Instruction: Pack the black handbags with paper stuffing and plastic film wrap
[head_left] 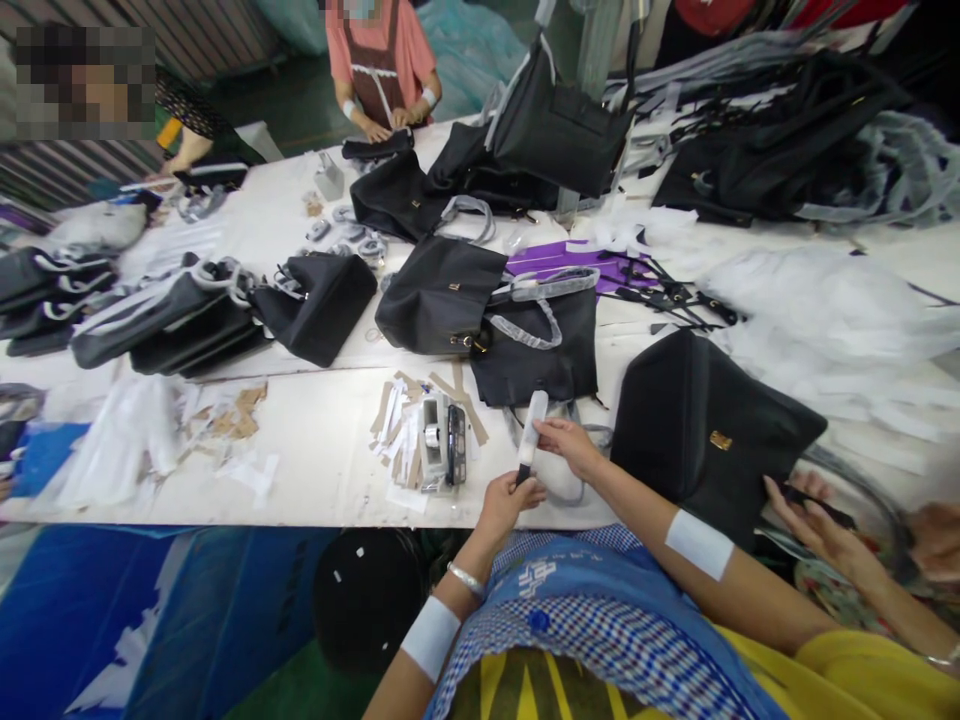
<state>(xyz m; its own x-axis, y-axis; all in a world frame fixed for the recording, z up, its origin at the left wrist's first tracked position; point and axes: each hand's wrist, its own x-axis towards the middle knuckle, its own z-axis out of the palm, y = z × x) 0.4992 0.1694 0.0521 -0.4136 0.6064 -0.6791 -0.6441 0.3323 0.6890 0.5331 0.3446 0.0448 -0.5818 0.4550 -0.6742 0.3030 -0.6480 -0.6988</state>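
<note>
Between my two hands is a short black strap [523, 474] whose upper part is covered with a white wrapping. My left hand [508, 502] pinches its lower, black end. My right hand [574, 446] grips the white-wrapped part from the side, fingers closed. Just beyond lies a black handbag [536, 350] with clear-wrapped handles. To the left of my hands stands a tape dispenser [433, 440], with a dark, flat object [456, 445] beside it.
A co-worker's hands [810, 510] are close on my right, by a large black bag [675, 430]. Paper strips [397, 430] surround the dispenser. More black bags [315, 305] and white wrapping sheets [825, 300] cover the table. Another person [382, 70] works across it.
</note>
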